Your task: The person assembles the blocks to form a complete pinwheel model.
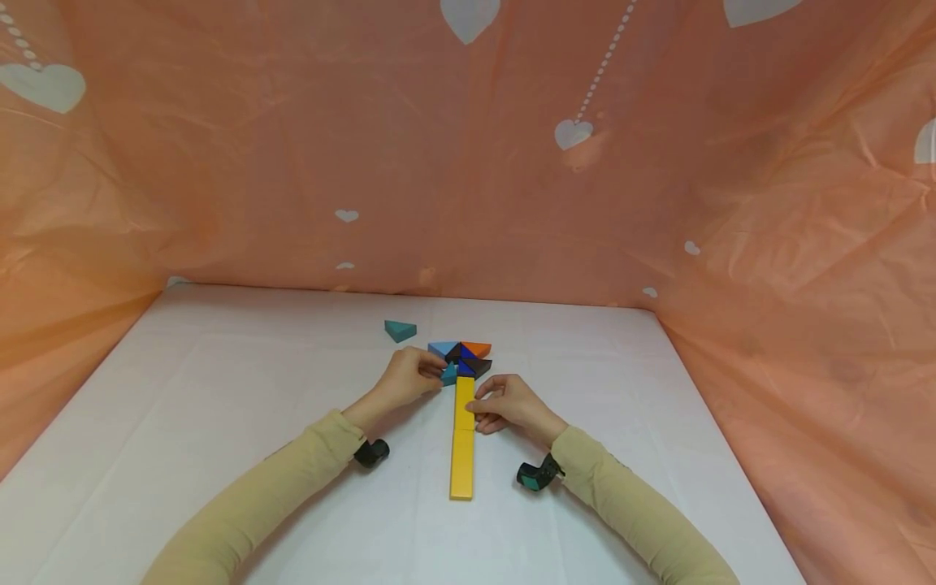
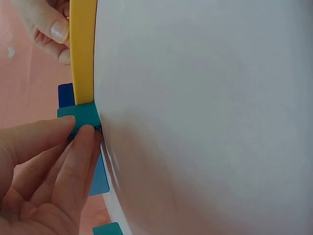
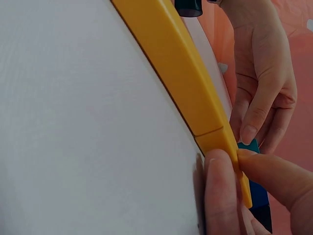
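My left hand [image 1: 405, 378] pinches a teal triangular block [image 2: 80, 116] between thumb and fingertips, at the left of a cluster of coloured blocks. In the left wrist view the teal block lies right against the end of a yellow bar. Two long yellow blocks [image 1: 464, 398] lie end to end in a line running toward me. The thumb and finger of my right hand [image 1: 515, 404] hold the farther yellow one by its right edge. Beyond it sit dark blue triangles [image 1: 465, 370], dark brown ones [image 1: 479, 366], a light blue block [image 1: 440, 348] and an orange triangle [image 1: 478, 349].
A loose teal triangular block [image 1: 400, 331] lies behind the cluster, to its left. The white-covered table [image 1: 292, 341] reaches back to an orange curtain [image 1: 439, 162] with white hearts. Black wrist cameras [image 1: 537, 474] sit below both sleeves.
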`<state>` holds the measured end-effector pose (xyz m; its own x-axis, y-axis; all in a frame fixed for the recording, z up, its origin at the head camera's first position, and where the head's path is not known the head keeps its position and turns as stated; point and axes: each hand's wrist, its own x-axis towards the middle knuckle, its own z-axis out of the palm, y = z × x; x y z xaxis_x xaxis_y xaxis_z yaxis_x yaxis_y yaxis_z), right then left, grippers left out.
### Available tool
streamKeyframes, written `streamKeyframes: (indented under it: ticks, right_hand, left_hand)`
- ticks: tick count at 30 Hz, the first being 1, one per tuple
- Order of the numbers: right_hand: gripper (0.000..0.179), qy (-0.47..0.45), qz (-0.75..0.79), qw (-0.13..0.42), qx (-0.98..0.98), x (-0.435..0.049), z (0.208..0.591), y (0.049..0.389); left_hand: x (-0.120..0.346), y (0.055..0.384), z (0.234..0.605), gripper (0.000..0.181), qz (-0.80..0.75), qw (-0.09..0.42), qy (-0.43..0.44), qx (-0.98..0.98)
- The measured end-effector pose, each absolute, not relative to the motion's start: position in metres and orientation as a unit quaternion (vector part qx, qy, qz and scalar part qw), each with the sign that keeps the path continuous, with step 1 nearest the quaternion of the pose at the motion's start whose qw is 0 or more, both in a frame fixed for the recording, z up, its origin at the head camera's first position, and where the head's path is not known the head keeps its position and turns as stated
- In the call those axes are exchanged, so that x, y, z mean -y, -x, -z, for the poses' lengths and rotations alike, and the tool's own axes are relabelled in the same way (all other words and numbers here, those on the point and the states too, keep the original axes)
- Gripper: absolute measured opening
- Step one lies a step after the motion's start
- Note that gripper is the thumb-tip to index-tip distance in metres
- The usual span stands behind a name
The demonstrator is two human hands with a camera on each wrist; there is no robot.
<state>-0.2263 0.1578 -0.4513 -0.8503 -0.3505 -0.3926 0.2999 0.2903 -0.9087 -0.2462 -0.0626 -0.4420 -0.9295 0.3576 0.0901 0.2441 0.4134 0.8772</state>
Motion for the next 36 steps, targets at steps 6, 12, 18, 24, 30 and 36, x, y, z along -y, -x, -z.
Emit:
streamKeyframes:
  ticks: [6,12,18,24,30,36]
  right_hand:
    - [0.039,0.021,0.594,0.270,-0.758,-0.158,0.452,0.226]
    - [0.037,0.023,0.598,0.269,-0.755,-0.158,0.453,0.226]
    - [0.038,0.024,0.599,0.272,-0.753,-0.158,0.454,0.225]
    - [0.037,0.021,0.598,0.275,-0.753,-0.157,0.454,0.226]
    - [0.038,0.017,0.602,0.276,-0.749,-0.159,0.453,0.226]
    - [0.037,0.015,0.600,0.274,-0.751,-0.159,0.452,0.226]
  left_hand:
    - [0.063,0.247,0.441,0.028,-0.507,0.048,-0.186,-0.840]
    - [0.066,0.251,0.439,0.041,-0.505,0.066,-0.198,-0.838]
    - [0.068,0.256,0.437,0.045,-0.487,0.108,-0.228,-0.836]
    - [0.070,0.260,0.438,0.040,-0.466,0.114,-0.241,-0.843]
    - [0.071,0.260,0.438,0.038,-0.477,0.104,-0.234,-0.841]
    - [0.071,0.258,0.440,0.035,-0.459,0.065,-0.256,-0.848]
